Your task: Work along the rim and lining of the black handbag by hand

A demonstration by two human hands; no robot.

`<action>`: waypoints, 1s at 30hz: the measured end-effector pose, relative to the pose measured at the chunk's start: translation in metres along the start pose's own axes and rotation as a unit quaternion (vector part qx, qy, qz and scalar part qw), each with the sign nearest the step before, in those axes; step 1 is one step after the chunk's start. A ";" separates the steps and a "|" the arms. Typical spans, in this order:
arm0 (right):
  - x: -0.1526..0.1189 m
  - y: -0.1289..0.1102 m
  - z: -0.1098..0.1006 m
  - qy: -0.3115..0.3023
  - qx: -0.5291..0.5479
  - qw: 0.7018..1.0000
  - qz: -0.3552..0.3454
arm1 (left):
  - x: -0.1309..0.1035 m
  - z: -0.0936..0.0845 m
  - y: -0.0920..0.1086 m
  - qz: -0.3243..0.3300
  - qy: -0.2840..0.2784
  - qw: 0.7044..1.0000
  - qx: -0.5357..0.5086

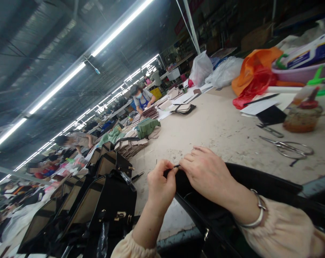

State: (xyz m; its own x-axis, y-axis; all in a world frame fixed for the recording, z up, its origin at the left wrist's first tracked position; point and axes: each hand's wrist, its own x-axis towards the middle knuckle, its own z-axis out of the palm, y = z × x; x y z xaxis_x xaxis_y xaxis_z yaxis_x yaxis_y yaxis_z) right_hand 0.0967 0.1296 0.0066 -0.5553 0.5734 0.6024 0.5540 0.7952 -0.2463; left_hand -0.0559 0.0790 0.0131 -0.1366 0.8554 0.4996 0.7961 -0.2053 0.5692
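Note:
A black handbag (213,222) lies at the table's near edge, partly beneath my right forearm. Its upper edge is pinched by my left hand (162,181), thumb against bent fingers. Close beside it, my right hand (205,175) bends its fingers over the same black edge, a silver bracelet at the wrist. A small dark piece shows between the two hands, too little of it visible to tell its kind. The inside of the bag is mostly dark and partly hidden by my hands.
Several black handbags (111,204) with gold fittings stand at left. Thread snips (271,130), scissors (291,147) and a glue jar (303,116) lie at right, near a red plastic bag (256,86) and a purple basin (299,74). A co-worker (143,98) is further along the table.

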 end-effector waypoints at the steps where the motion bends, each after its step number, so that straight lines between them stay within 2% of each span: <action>1: 0.000 0.000 0.000 0.002 0.001 1.000 0.000 | 0.000 0.000 0.000 0.004 -0.001 1.000 0.001; 11: 0.000 -0.002 0.001 -0.002 0.003 1.000 0.002 | 0.000 0.000 0.003 0.018 0.010 1.000 -0.001; 13: 0.000 -0.003 0.002 -0.002 -0.003 1.000 0.008 | 0.000 0.001 0.002 -0.007 0.010 1.000 -0.017; 16: 0.001 -0.004 0.003 -0.002 -0.013 1.000 0.019 | 0.000 0.000 -0.001 -0.078 -0.007 0.994 -0.077; 20: 0.001 -0.004 0.002 -0.009 -0.018 0.999 0.025 | -0.004 -0.013 -0.004 -0.130 -0.041 0.983 -0.127; 22: 0.001 -0.004 0.001 -0.014 -0.025 0.999 0.032 | -0.006 -0.024 -0.003 -0.120 -0.028 0.986 -0.108; 25: 0.001 -0.003 0.001 -0.018 -0.029 0.999 0.036 | -0.010 -0.040 0.000 -0.062 -0.015 0.998 -0.013; 27: 0.000 -0.003 0.001 -0.020 -0.026 0.999 0.036 | -0.012 -0.046 0.004 -0.032 -0.032 0.998 0.054; 30: 0.000 -0.004 0.001 -0.018 -0.019 0.999 0.037 | -0.012 -0.046 0.011 -0.028 -0.061 0.992 0.111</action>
State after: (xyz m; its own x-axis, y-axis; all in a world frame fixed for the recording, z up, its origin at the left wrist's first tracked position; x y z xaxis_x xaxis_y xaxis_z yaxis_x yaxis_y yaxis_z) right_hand 0.0940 0.1268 0.0067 -0.5333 0.6385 0.5549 0.6183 0.7419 -0.2595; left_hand -0.0731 0.0443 0.0433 -0.1230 0.9166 0.3803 0.9010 -0.0575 0.4300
